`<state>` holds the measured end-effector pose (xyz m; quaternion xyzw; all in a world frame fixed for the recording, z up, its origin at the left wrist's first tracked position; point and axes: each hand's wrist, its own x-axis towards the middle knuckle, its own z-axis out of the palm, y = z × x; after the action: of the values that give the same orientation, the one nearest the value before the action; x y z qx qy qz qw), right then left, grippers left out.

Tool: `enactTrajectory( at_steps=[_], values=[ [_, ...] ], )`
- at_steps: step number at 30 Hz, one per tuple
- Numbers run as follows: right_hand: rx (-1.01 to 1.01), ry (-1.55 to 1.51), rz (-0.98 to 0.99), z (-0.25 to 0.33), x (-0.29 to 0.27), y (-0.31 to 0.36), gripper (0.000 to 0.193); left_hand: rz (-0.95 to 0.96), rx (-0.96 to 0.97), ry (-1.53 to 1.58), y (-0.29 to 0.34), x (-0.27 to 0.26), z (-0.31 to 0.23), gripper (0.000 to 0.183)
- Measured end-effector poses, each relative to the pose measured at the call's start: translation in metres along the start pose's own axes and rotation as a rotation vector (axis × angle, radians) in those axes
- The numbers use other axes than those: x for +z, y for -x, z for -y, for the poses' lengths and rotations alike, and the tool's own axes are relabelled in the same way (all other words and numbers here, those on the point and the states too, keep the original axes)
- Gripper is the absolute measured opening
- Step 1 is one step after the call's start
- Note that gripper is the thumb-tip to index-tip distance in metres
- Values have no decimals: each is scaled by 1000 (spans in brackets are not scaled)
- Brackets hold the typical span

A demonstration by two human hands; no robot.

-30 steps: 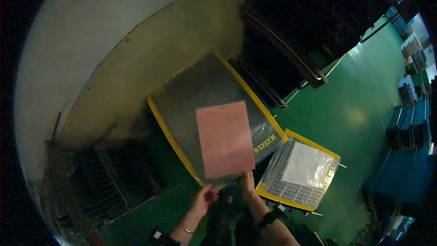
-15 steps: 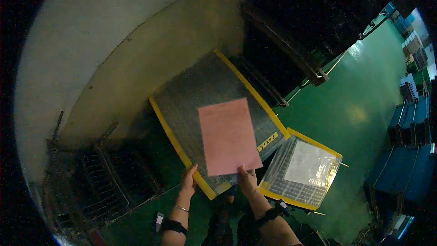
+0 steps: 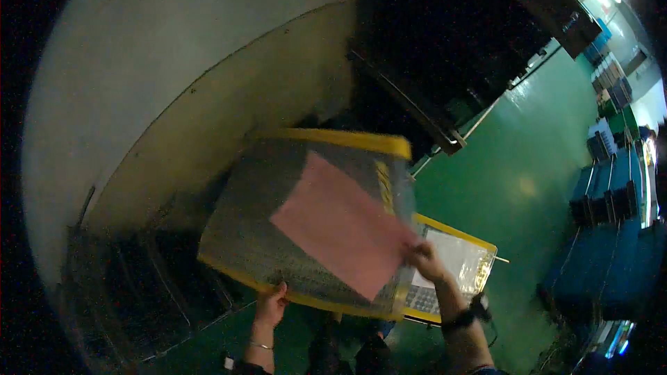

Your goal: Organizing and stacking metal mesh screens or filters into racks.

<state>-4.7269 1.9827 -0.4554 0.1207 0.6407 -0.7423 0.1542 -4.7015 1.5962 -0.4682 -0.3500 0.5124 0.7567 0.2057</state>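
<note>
A large dark grey panel (image 3: 240,212) with yellow-taped edges lies tilted before me, with a small marked yellow strip (image 3: 384,186) near its right side. My left hand (image 3: 269,305) is closed on the panel's near yellow edge, thumb on top. A pink sheet (image 3: 340,226) lies slanted over the panel's face. Its right corner is pinched in my right hand (image 3: 425,260), slightly blurred; whether those fingers also touch the panel, I cannot tell. Each forearm wears a band, and a bracelet circles the left wrist.
Beyond the right hand rests another yellow-bordered panel (image 3: 422,297) with a dotted pattern and a white sheet (image 3: 455,253). Dark equipment (image 3: 431,62) stands at the far side, dark racks (image 3: 153,285) at left. Blue stacked containers (image 3: 590,257) line the right of the green floor (image 3: 500,167).
The grey panel has turned counterclockwise, and the pink sheet has swung into a slant. My right hand has moved right and slightly up; my left hand has shifted a little left and down.
</note>
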Motion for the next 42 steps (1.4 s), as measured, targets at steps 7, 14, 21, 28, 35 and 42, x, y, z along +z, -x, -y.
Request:
enactTrajectory(
  at_steps=[7,14,21,28,35,42],
  values=[
    [-500,35,-243,118,41,-71,45,42,144,276,-82,16,78,25],
    [80,-9,-646,-75,-85,93,37,-86,-34,571,-135,106,79,29],
    [344,217,-1365,-284,-243,232,73,57,-227,-515,-80,136,177,42],
    [459,-151,-1193,-311,-309,204,100,384,-292,-483,-140,207,286,79],
    [355,-264,-1033,-315,-305,193,66,271,-342,-424,-135,221,282,64],
    [265,-164,-1104,-293,-249,220,44,239,-334,-342,-105,175,247,54]
  ],
)
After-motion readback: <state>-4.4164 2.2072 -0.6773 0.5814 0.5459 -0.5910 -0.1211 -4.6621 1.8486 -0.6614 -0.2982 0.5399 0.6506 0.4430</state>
